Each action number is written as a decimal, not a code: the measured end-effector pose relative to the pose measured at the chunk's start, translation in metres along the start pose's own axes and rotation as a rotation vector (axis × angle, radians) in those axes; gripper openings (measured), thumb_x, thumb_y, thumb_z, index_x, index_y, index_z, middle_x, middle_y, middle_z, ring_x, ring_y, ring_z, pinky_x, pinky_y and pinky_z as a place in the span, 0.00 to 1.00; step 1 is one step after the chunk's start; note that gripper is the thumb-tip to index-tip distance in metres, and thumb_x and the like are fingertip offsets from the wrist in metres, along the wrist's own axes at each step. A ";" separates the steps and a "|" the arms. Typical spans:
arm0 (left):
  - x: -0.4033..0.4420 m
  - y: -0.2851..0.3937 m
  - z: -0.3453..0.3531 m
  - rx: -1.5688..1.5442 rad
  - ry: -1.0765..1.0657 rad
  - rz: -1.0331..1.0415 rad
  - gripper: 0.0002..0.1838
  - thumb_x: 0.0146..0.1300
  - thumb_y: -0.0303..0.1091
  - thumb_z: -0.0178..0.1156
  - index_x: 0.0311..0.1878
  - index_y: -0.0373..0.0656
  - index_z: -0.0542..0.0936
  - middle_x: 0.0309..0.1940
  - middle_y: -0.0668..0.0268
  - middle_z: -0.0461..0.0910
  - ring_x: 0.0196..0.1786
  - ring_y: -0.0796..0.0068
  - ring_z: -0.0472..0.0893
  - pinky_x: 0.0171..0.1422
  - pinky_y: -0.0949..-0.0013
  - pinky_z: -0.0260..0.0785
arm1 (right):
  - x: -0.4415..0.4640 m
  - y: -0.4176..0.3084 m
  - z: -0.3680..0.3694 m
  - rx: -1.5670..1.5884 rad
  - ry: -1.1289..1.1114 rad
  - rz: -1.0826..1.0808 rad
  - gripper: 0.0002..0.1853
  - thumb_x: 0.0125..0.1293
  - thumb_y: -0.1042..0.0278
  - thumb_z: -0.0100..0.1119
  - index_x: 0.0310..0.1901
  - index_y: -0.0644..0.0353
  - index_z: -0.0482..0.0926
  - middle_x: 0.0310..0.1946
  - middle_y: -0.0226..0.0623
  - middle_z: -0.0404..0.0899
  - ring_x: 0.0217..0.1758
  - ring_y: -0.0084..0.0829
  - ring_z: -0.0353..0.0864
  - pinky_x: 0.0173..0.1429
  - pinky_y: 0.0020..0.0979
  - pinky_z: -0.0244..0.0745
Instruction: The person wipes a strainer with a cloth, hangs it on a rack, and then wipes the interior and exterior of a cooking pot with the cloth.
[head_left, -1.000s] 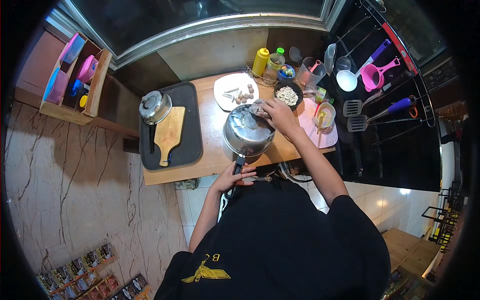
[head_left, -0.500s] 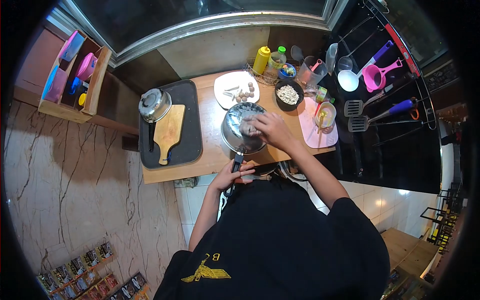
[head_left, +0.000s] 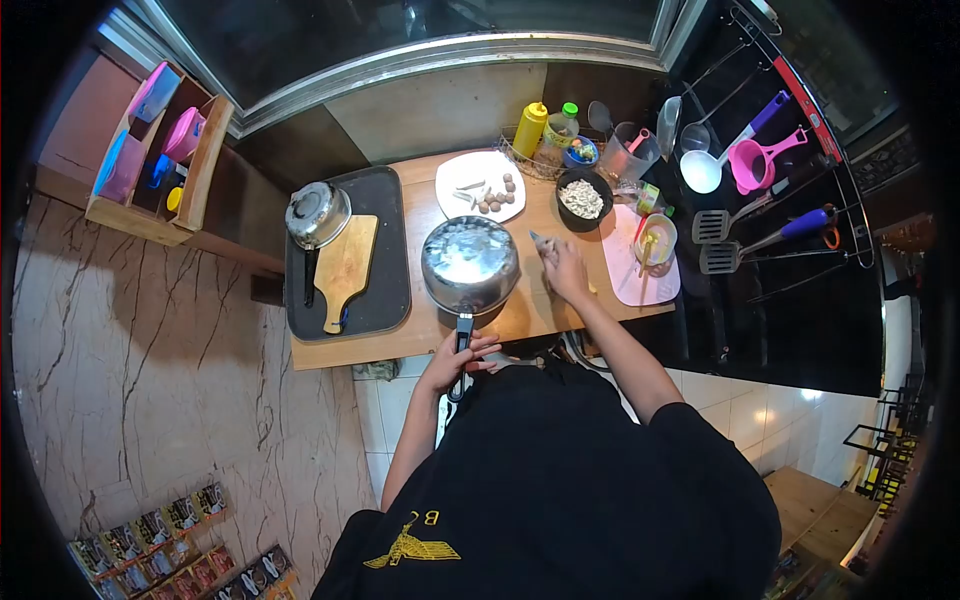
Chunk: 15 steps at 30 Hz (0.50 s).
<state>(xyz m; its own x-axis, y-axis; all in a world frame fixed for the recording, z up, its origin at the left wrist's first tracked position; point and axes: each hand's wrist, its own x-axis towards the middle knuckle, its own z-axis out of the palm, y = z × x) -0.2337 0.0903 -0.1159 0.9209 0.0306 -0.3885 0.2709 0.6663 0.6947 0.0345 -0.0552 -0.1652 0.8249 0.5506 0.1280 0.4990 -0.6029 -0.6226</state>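
A shiny metal saucepan (head_left: 470,262) is in front of me, its round, reflective surface facing up. Whether that surface is a lid or the pan's base, I cannot tell. My left hand (head_left: 455,362) holds its black handle, with some fingers extended to the right. My right hand (head_left: 563,272) is closed and low over the wooden table, right of the saucepan. A small greyish tip shows at its fingers; I cannot make out what it is. Beyond the saucepan, a white plate (head_left: 452,207) carries brown balls and pale strips. A black bowl (head_left: 572,217) of pale chopped pieces stands beyond my right hand.
On the left, a dark tray (head_left: 387,260) bears another metal pot (head_left: 318,215) and a wooden cutting board (head_left: 345,275). A pink board (head_left: 632,288) with a small bowl (head_left: 657,240) lies right. A yellow squeeze bottle (head_left: 529,130) stands behind; utensils hang over the black stove (head_left: 780,320).
My right hand has left the saucepan's top and moved right and down toward the table. My left hand still holds the handle, and the saucepan has tilted or shifted slightly.
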 end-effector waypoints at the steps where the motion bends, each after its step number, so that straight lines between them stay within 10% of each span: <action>1: -0.001 0.002 0.000 0.001 0.004 0.003 0.17 0.64 0.25 0.51 0.56 0.40 0.64 0.61 0.43 0.68 0.64 0.48 0.71 0.62 0.48 0.71 | -0.009 0.006 0.012 -0.074 -0.037 0.017 0.23 0.58 0.64 0.60 0.56 0.59 0.72 0.47 0.50 0.71 0.51 0.53 0.72 0.55 0.47 0.68; 7: 0.000 0.009 -0.002 -0.018 0.049 -0.055 0.08 0.65 0.30 0.51 0.46 0.40 0.70 0.59 0.40 0.69 0.63 0.48 0.72 0.61 0.47 0.71 | -0.033 0.019 0.045 -0.193 -0.508 -0.107 0.37 0.54 0.54 0.63 0.66 0.58 0.65 0.70 0.65 0.46 0.67 0.61 0.60 0.69 0.49 0.58; 13: 0.005 0.020 0.004 -0.020 0.024 -0.107 0.08 0.66 0.29 0.48 0.46 0.40 0.68 0.57 0.42 0.72 0.58 0.50 0.76 0.56 0.54 0.76 | -0.016 -0.040 -0.028 -0.123 -0.548 -0.043 0.28 0.55 0.56 0.63 0.57 0.57 0.74 0.58 0.55 0.69 0.60 0.53 0.68 0.64 0.46 0.63; 15: 0.009 0.026 0.011 0.043 0.047 -0.118 0.09 0.66 0.33 0.49 0.44 0.38 0.71 0.56 0.40 0.73 0.56 0.48 0.77 0.56 0.52 0.75 | -0.022 -0.064 -0.047 0.071 -0.211 -0.344 0.20 0.55 0.64 0.63 0.50 0.57 0.77 0.44 0.46 0.76 0.53 0.47 0.73 0.58 0.42 0.68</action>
<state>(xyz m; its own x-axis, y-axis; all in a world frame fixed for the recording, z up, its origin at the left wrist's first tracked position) -0.2159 0.0996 -0.0948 0.8680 -0.0106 -0.4964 0.3894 0.6348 0.6673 -0.0035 -0.0555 -0.0920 0.5365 0.8241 0.1816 0.7109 -0.3254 -0.6235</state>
